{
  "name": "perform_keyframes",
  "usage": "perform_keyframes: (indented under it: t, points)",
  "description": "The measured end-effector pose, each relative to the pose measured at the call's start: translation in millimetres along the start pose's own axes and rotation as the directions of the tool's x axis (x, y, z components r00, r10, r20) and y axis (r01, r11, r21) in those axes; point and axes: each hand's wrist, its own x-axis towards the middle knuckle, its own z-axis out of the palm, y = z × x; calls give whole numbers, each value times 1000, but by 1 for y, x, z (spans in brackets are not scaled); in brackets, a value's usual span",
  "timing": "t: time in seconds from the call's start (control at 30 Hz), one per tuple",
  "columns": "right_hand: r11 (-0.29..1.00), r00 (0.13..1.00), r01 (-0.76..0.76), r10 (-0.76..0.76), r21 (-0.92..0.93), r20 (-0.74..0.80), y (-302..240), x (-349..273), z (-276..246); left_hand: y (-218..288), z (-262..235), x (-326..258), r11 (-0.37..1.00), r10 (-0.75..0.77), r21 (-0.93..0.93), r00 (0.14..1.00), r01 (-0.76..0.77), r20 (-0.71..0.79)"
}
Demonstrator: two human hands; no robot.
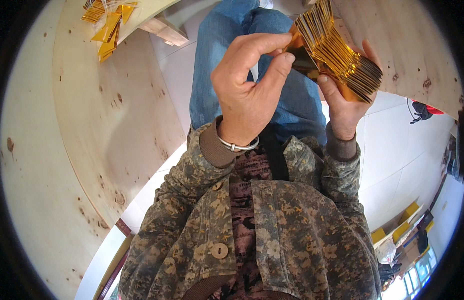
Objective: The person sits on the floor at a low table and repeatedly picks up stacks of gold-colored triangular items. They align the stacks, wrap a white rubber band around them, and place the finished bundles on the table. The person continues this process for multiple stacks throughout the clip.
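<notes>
A fanned stack of folded gold foil pieces [337, 50] is held at the upper right, above my lap, its many edges showing dark and shiny. My right hand [346, 111] grips this stack from below, with the thumb pressed on the near side and the fingers mostly hidden behind it. From the left, my left hand [249, 87] pinches the edge of the front gold foil piece [303, 56] between thumb and forefinger. That piece looks flat and mirror-like, and it still touches the stack. A silver bracelet [240, 146] circles my left wrist.
Pale plywood [92, 125] fills the left side, with a loose pile of gold foil pieces [111, 27] at its far edge. Another plywood surface [417, 55] lies at the upper right. A wooden beam [164, 31] juts out beside my knees. Yellow boxes [399, 231] stand at the lower right.
</notes>
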Motion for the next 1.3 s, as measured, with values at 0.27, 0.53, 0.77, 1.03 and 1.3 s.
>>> perform_keyframes:
  t: [0.27, 0.53, 0.77, 1.03, 1.3]
  points:
    - [1000, 1000, 11, -10, -29, 17, 5, 2, -3, -1, 0, -3, 998, -37, -45, 999, 37, 2]
    - [999, 999, 31, -29, -45, 33, 6, 2, -4, 0, 2, -5, 994, -53, -93, 999, 53, -3]
    - [1000, 998, 18, -17, -14, 64, 5, 0, -4, -5, -3, -5, 996, -5, -84, 1000, 7, 27]
    - [1000, 997, 1, -2, 22, 72, 7, 0, -3, 0, 0, -6, 987, -65, -149, 998, 67, 16]
    - [999, 998, 3, -5, 39, 66, 7, -1, -3, -3, -3, -9, 986, -127, -102, 991, 131, 44]
